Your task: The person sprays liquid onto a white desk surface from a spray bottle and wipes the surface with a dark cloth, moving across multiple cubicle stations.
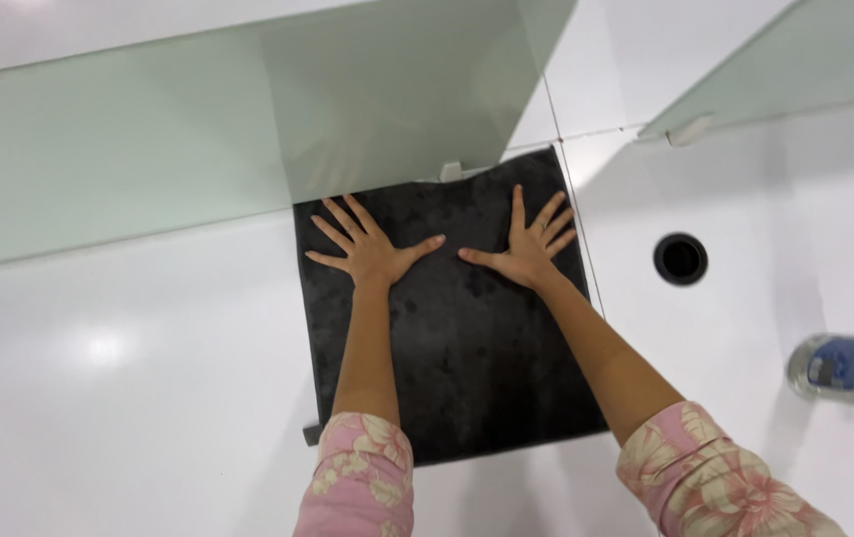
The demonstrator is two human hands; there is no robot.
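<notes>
Head view shows both hands pressed flat on a dark cloth (447, 338) at frame centre, on the white floor (128, 378). Left hand (372, 254) and right hand (521, 254) lie palm-down, fingers spread, gripping nothing. This looks like smoothing the cloth; sliding outward would call for even pressure. It is square, charcoal, mottled, its upper edge wavy.

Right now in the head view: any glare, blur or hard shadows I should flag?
Head view: soft glare patch on the glossy white surface at left; the bottle at the right edge is blurred; left hand and right hand lie flat and sharp on the dark cloth; shadows faint; translucent panel hazes what lies behind it.
</notes>
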